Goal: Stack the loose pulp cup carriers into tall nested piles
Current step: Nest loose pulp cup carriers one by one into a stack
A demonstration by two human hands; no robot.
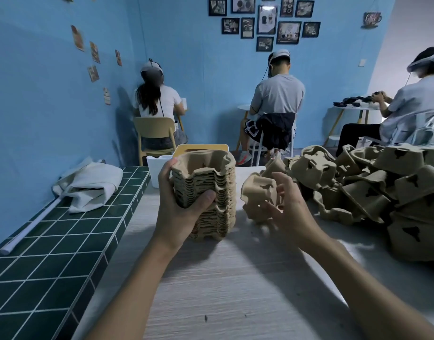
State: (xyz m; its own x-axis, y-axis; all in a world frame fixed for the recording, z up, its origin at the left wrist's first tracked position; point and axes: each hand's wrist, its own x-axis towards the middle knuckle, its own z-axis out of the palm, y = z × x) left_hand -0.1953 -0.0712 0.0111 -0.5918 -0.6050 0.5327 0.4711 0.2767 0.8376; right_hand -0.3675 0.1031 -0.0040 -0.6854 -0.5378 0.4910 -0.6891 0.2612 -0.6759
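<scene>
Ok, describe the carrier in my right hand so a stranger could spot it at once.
Start at the pale table; a tall nested stack is on its left, a loose heap on its right. Between them is one carrier, held in the right hand. It alone is neither nested nor heaped.

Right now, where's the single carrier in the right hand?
Head view, right of centre: the single carrier is held in the fingers of the right hand, between the nested pile gripped by the left hand and the loose heap.
</scene>
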